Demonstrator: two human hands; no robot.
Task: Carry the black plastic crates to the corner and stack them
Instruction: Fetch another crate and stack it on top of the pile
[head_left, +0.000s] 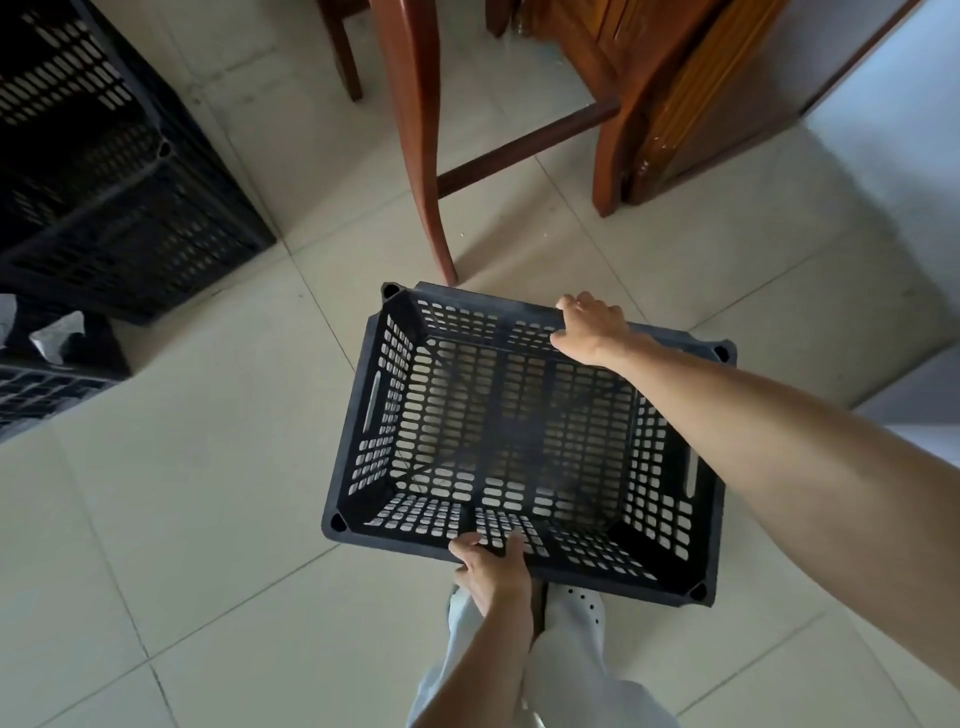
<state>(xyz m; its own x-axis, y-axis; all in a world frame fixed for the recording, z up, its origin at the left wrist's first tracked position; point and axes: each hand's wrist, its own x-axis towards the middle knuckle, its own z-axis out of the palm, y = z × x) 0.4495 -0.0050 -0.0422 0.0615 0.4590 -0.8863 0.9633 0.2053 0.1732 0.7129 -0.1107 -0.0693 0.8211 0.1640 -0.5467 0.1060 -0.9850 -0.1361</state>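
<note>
Your right arm reaches long across the open crate (524, 441), forearm nearly straight, and your right hand (589, 327) curls over the far rim, fingers wrapped down its outer side and thumb on the inner edge. Your left arm comes up short and bent from below, and your left hand (491, 569) is clamped on the near rim, thumb lying inside against the slotted wall. The crate sits level between both grips, over the tiled floor (208, 467), just in front of your feet and near a wooden chair leg (421, 156). More black crates stand stacked (104, 171) at the floor's upper left corner
</note>
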